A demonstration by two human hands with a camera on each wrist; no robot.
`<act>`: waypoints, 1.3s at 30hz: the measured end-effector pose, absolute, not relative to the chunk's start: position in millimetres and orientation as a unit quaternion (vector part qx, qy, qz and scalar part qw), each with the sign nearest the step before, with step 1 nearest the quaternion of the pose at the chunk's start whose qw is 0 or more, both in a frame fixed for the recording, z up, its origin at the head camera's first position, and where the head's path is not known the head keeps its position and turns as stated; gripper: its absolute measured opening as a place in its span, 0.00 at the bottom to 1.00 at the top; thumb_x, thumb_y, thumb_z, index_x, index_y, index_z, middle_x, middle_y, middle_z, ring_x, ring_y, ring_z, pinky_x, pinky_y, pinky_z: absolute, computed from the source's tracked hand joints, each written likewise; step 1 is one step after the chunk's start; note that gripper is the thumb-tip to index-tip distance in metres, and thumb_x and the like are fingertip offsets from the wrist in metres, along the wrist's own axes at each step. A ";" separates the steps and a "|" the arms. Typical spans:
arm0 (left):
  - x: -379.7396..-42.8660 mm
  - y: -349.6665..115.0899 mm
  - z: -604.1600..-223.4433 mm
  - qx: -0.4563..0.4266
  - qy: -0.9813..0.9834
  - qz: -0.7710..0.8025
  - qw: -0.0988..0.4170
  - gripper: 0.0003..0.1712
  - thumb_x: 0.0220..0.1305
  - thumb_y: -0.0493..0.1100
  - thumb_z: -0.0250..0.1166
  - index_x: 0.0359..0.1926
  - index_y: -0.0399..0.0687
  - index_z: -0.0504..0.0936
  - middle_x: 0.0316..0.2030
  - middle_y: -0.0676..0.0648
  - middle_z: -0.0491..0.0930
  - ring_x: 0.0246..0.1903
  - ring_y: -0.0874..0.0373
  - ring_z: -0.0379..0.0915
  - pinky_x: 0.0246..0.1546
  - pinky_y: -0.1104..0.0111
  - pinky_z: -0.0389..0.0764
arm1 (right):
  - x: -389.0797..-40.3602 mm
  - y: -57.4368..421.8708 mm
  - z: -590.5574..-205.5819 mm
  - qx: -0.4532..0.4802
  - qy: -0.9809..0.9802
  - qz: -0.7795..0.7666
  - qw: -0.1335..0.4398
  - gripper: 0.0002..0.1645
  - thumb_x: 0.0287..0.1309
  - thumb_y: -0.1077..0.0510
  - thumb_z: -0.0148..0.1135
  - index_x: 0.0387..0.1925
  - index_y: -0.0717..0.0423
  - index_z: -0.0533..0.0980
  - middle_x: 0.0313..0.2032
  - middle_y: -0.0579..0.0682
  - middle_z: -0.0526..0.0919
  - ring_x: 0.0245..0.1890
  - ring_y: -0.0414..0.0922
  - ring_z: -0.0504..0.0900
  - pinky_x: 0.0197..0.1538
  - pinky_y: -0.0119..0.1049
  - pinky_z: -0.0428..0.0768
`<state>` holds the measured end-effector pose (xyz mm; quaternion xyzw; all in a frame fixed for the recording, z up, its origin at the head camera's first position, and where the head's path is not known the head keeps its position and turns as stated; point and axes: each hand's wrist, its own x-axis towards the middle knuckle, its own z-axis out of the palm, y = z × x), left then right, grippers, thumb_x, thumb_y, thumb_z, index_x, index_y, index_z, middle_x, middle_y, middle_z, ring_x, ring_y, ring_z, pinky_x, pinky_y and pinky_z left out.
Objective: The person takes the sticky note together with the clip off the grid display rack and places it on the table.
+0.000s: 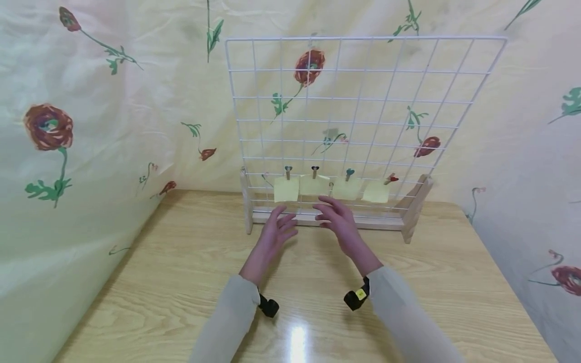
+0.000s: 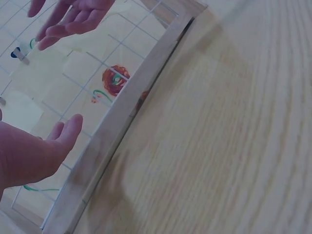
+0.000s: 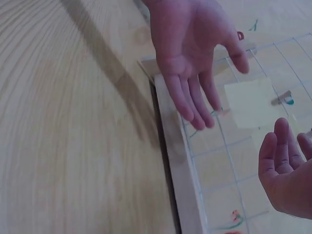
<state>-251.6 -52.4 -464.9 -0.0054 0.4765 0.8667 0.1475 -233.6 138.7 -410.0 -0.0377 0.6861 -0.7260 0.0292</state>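
A pale wood-grained table (image 1: 181, 262) carries a bright patch of reflected light (image 1: 297, 343), while cream cloth (image 1: 109, 166) printed with red flowers (image 1: 48, 127) and green leaves (image 1: 46, 190) rises behind it and at both sides.

**remote_op:** What's the picture like on my feeds? Head cam's the bright one for me. Light looks like it's from above, with a hard white glare streak (image 1: 297, 344) low on the tabletop (image 1: 181, 262).

**benchlurker:** Yeah, that bit's blown out lol. Shadows?

**remote_op:** Soft and brownish on the wood, around the left hand (image 1: 278, 233) and right hand (image 1: 338, 222). Right wrist view gets a long dark shadow band (image 3: 105, 70) across the table.

**benchlurker:** And the wrist cams overall?

**remote_op:** Dimmer, greyish, low contrast. In the left one the pale paper notes (image 2: 24, 114) nearly melt into the background, and fine detail's mushy. Head view's crisper, though the small clips (image 1: 349, 173) look soft to me.
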 end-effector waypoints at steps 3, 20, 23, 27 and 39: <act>-254.2 -51.6 -464.7 -0.015 0.466 0.873 0.146 0.34 0.73 0.55 0.48 0.71 0.45 0.51 0.68 0.31 0.58 0.68 0.37 0.55 0.67 0.47 0.61 | -239.0 130.0 -405.8 -0.045 0.685 -0.726 0.032 0.28 0.68 0.52 0.56 0.64 0.60 0.67 0.56 0.60 0.78 0.39 0.42 0.82 0.46 0.37 0.82; -266.0 -45.0 -468.9 -0.057 0.405 0.902 0.141 0.31 0.72 0.49 0.51 0.68 0.41 0.55 0.66 0.31 0.62 0.65 0.38 0.61 0.66 0.50 0.65 | -269.3 93.8 -388.0 -0.058 0.704 -0.707 0.042 0.28 0.67 0.54 0.57 0.66 0.55 0.67 0.53 0.60 0.80 0.39 0.46 0.81 0.53 0.52 0.79; -267.5 -43.2 -469.1 -0.068 0.396 0.906 0.136 0.30 0.71 0.49 0.52 0.67 0.42 0.56 0.65 0.32 0.63 0.64 0.39 0.62 0.65 0.51 0.67 | -273.8 87.6 -382.9 -0.058 0.710 -0.701 0.043 0.28 0.66 0.54 0.57 0.67 0.52 0.66 0.53 0.58 0.80 0.39 0.46 0.81 0.54 0.52 0.79; -269.4 -41.0 -468.5 -0.085 0.385 0.909 0.131 0.29 0.70 0.48 0.54 0.66 0.43 0.58 0.63 0.34 0.66 0.63 0.40 0.63 0.64 0.52 0.69 | -280.6 80.3 -376.1 -0.056 0.715 -0.696 0.042 0.29 0.66 0.55 0.57 0.68 0.47 0.66 0.53 0.57 0.81 0.41 0.50 0.81 0.53 0.51 0.79; -277.5 -36.4 -462.5 -0.102 0.353 0.922 0.121 0.26 0.71 0.46 0.54 0.65 0.44 0.61 0.59 0.37 0.69 0.61 0.43 0.66 0.64 0.55 0.68 | -298.1 65.8 -363.7 -0.040 0.727 -0.685 0.039 0.38 0.66 0.56 0.58 0.73 0.45 0.56 0.52 0.58 0.82 0.39 0.50 0.82 0.45 0.41 0.81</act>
